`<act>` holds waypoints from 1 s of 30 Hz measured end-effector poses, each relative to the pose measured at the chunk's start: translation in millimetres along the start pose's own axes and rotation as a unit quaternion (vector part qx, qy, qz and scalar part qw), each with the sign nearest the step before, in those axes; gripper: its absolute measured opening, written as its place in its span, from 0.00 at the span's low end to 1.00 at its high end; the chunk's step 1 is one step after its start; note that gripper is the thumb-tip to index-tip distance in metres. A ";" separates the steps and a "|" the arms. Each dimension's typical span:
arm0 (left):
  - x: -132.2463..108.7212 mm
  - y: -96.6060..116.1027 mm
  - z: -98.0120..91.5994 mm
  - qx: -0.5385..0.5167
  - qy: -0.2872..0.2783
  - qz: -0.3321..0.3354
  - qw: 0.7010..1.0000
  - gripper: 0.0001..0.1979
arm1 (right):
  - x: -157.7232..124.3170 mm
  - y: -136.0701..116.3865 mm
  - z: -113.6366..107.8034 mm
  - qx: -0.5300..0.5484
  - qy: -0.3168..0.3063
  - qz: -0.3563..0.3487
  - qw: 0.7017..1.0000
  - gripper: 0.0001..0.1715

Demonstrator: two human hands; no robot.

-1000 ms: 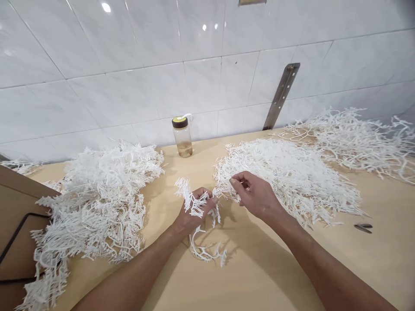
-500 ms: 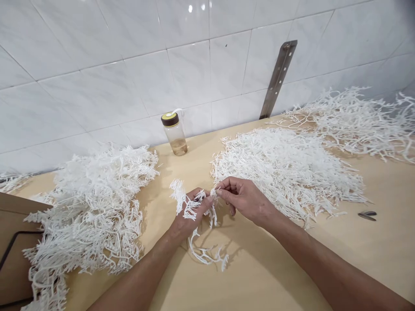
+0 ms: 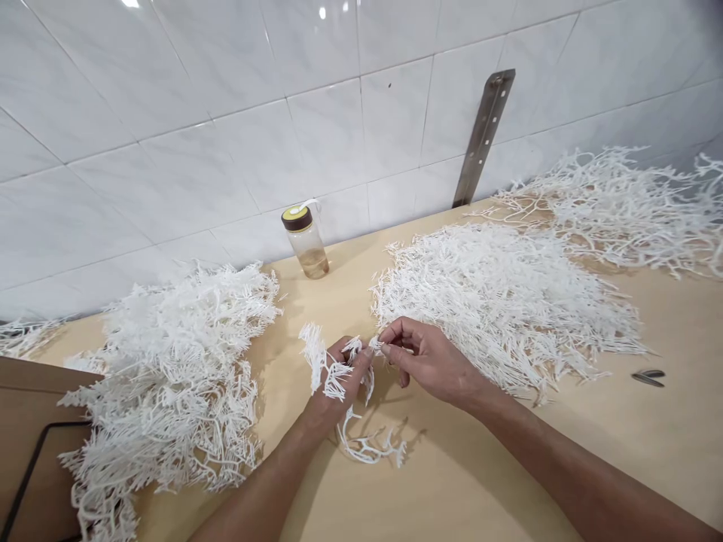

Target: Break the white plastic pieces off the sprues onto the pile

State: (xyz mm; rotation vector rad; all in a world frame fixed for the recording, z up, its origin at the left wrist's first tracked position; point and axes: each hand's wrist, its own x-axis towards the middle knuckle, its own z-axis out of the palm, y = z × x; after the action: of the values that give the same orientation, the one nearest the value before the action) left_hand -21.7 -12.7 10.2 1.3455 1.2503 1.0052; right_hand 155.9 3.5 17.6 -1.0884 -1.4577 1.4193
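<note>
My left hand (image 3: 355,382) is closed around a white, branching plastic sprig (image 3: 334,378) with fringed, needle-like tips. Part of the sprig fans out over the back of that hand, and a bare forked stem (image 3: 367,453) curves out below it, just over or on the table. Thumb and forefinger of my right hand (image 3: 432,360) pinch together at a small white tuft (image 3: 376,344) beside the left thumb. Exactly how the tuft joins the sprig is hidden by the fingers.
A large heap of white sprigs (image 3: 186,376) lies left, near a brown cardboard box (image 3: 39,421). Another heap of fine white pieces (image 3: 502,301) lies right, with bare branches (image 3: 621,203) behind. A bottle (image 3: 310,248), dark snips (image 3: 649,378) and a metal bracket (image 3: 484,139) are also there.
The view has shifted slightly, so most things sit a little lower and farther right. Both hands keep nearly the same hold at the tuft.
</note>
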 end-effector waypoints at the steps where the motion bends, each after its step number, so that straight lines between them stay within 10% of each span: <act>1: -1.1 1.5 0.5 0.012 -0.001 0.002 1.000 0.17 | 0.0 -1.2 -1.3 -0.003 0.005 0.007 1.000 0.14; 30: -3.7 3.7 9.0 0.062 0.015 0.035 0.997 0.12 | 1.4 -4.9 -3.9 -0.205 0.033 0.005 0.978 0.10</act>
State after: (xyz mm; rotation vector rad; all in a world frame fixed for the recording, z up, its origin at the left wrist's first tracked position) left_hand -12.7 -17.3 12.7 1.4830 1.3145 1.0126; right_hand 158.9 6.0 22.6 -1.3795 -1.7438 1.1015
